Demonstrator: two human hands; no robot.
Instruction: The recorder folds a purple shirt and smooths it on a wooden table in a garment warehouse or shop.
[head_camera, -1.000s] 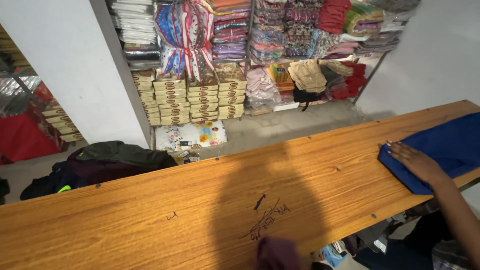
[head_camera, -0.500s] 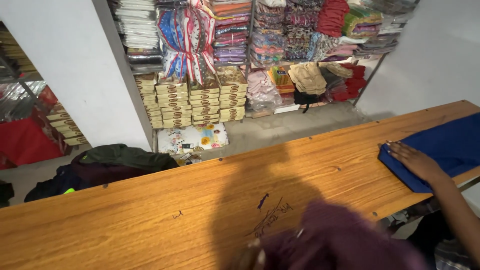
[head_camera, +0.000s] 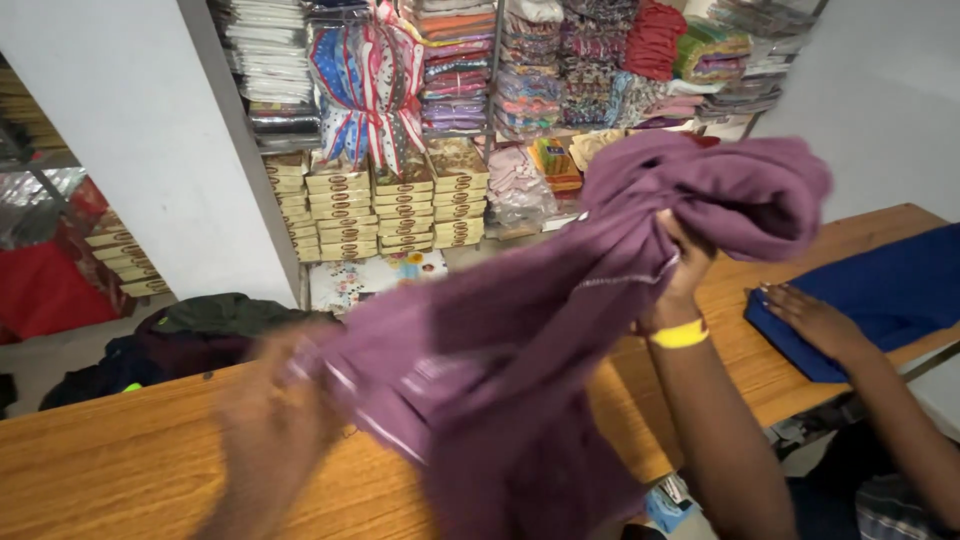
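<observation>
Between the person's two hands a purple cloth (head_camera: 520, 330) hangs spread above the wooden table (head_camera: 120, 460). The right hand (head_camera: 685, 265), with a yellow band (head_camera: 680, 334) at the wrist, has its fingers closed on a bunched upper part of the cloth, held high. The left hand (head_camera: 270, 400) is blurred; it seems to grip the lower edge, but how its fingers stand I cannot tell. Judging by this, the cloth is lifted and partly opened out, still crumpled at the top, not yet laid flat or folded. To the right, a co-worker's hand (head_camera: 815, 320) rests flat on a blue cloth (head_camera: 880, 295) lying on the table, near the raised one. Behind stand shelves (head_camera: 560, 70) of folded fabrics and stacked boxes (head_camera: 400, 200); dark clothes (head_camera: 200, 330) lie heaped beyond the table's far edge.
</observation>
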